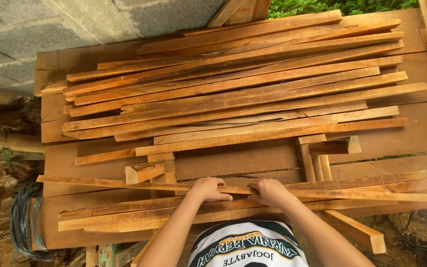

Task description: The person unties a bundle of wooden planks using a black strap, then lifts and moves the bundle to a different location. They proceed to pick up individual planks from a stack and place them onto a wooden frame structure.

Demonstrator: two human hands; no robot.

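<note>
on workbench | left hand, right hand | grips closed on thin strip

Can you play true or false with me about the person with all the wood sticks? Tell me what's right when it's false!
1. Both hands rest on one long thin wooden strip. True: the left hand and right hand sit side by side on the long strip.
2. The big pile of strips is on the grass. False: the pile of strips lies on a wooden plank table.
3. A grey block wall stands behind the table. True: the block wall is at the upper left.
4. The person is holding a hammer. False: no tool shows in either hand, only wood.
5. A dark coil hangs at the table's left side. True: the dark coil is there.
</note>
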